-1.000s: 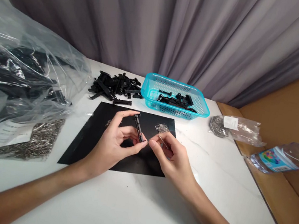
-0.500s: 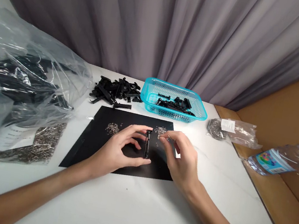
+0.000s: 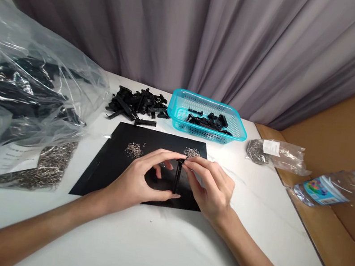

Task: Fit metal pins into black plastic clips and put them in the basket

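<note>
A slim black plastic part stands upright over the black mat. My left hand grips it end to end, thumb below and fingertips on top. At the part's upper end, my right hand is closed in a pinch with its fingertips touching the part; whatever is between them is too small to make out. Behind the hands, two little heaps of small metal pieces lie on the mat, a left heap and a right heap.
A turquoise basket holds several black parts, with a pile of black parts left of it. Clear plastic bags fill the left side. A bag of metal pieces and a plastic bottle lie at right.
My right hand has moved left from beside the right heap to the top of the black part. The part has shifted slightly right and turned in my left hand.
</note>
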A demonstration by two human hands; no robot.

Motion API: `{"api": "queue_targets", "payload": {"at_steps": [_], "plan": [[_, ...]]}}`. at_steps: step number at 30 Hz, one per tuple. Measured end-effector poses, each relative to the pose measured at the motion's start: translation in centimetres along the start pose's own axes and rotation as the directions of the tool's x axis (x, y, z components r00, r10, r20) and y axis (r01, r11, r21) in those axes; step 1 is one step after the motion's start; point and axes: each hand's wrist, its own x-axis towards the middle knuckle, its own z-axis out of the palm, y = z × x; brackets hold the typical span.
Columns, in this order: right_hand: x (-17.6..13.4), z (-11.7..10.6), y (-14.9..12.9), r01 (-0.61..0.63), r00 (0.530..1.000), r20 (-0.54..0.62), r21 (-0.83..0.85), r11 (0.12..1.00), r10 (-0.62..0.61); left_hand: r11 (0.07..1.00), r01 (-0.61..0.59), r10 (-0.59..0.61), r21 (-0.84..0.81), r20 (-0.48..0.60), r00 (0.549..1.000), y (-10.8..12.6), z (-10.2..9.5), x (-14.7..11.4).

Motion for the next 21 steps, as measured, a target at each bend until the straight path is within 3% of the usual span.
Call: {"api": "queue_targets", "payload": {"at_steps": [21], "plan": [[0.54,0.35,-0.41,0.016,0.996,-0.088,0.017,1.000,-0.014,0.999,-0.036,0.036,0.002,-0.005,0.999,-0.08,0.09,0.01]]}}
